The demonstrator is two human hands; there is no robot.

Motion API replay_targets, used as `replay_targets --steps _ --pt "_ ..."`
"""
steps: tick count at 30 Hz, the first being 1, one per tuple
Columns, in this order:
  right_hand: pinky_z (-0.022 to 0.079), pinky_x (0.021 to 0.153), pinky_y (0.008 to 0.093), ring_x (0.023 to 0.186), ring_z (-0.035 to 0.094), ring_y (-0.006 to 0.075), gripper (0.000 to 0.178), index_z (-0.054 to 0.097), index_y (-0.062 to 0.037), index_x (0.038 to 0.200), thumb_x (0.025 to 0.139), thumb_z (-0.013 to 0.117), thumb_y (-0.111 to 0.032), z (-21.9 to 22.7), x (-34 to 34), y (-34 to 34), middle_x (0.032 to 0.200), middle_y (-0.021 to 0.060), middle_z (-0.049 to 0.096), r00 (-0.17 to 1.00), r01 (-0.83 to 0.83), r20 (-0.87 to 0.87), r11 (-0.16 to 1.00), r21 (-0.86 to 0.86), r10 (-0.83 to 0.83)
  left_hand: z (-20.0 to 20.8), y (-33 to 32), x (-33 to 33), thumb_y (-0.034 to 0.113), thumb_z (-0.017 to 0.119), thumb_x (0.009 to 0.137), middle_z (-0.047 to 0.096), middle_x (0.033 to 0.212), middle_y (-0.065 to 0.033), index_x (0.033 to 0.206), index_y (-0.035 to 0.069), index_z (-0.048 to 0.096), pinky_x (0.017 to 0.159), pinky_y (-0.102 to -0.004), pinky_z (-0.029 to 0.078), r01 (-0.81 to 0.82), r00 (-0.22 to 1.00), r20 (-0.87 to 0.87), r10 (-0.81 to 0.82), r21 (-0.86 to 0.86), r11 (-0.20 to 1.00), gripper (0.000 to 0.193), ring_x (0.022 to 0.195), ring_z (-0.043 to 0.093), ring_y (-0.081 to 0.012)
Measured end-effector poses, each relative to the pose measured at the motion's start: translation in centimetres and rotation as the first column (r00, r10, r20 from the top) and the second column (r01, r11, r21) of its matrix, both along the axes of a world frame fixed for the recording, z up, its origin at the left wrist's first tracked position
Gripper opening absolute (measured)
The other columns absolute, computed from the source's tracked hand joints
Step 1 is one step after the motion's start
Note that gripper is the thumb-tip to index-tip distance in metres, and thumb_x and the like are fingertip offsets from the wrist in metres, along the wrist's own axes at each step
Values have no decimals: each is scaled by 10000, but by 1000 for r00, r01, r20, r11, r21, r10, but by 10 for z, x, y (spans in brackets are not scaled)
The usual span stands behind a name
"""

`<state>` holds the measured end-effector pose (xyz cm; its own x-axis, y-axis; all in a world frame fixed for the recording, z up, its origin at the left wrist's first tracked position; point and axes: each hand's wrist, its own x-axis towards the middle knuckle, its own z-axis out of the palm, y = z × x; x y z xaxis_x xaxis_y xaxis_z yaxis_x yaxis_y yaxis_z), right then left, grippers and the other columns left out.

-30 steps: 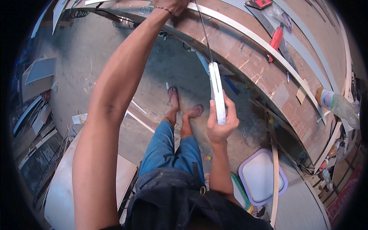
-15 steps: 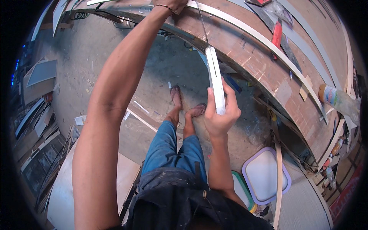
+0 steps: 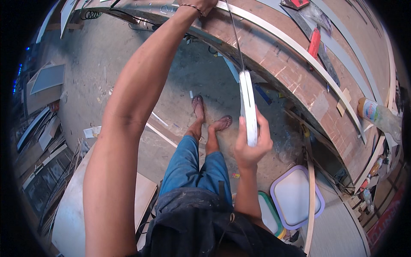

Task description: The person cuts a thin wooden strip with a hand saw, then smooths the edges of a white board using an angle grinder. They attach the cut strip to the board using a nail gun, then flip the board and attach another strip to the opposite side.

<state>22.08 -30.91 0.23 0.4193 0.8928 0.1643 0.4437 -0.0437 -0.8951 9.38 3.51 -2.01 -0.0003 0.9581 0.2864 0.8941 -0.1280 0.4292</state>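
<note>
Left hand (image 3: 204, 5) cut off at the worktop (image 3: 295, 81) edge — grip unclear; right hand (image 3: 251, 143) raised, fingers gripping a white handle (image 3: 248, 109)

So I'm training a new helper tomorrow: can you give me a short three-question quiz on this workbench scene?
1. True or false: the right hand has its grip on the white handle of the thin-bladed saw.
2. Where does the left hand rest?
3. The red-handled tool lies: A) on the floor B) on the brown wooden workbench.

Key: 1 true; 2 the bench's far edge; 3 B.
</note>
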Motion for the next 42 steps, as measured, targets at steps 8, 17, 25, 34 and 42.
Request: replay_targets --steps 8,17,25,34,42 --pt "564 711 303 872 728 234 389 614 58 1188 811 698 11 3 -2 23 1024 205 712 996 9 -93 998 -65 -15 -1 1 2 285 495 884 678 891 -257 986 12 606 814 -503 506 10 1000 24 -10 8 1000 311 877 655 -421" --pt "562 760 305 905 724 233 375 619 60 1178 818 701 -3 5 1 25 1018 196 714 997 3 -71 999 -53 -6 -4 1 1 302 504 882 680 885 -252 988 22 619 811 -498 510 4 1000 27 -4 -4 1000 321 876 659 -419" --pt "560 746 304 885 725 228 384 616 60 1183 814 703 3 -1 3 15 1004 200 713 999 6 -54 1000 -11 -6 -2 0 2 295 505 886 681 883 -250 1000 24 613 819 -499 509 24 998 67 -21 -33 999 314 870 658 -422" --pt "557 735 298 874 723 214 370 619 57 1175 817 700 4 28 6 4 974 199 715 998 11 -56 994 -108 -18 -2 -1 6 305 514 880 684 908 -245 1000 30 620 816 -496 512 -24 1000 8 24 -51 998 318 880 657 -421" --pt "548 740 298 863 722 213 360 617 54 1178 833 692 -10 63 8 -1 946 191 717 1000 -7 -24 991 -133 4 -2 0 6 305 534 854 690 915 -239 967 47 655 819 -488 516 -72 996 56 75 -60 996 306 888 663 -415"
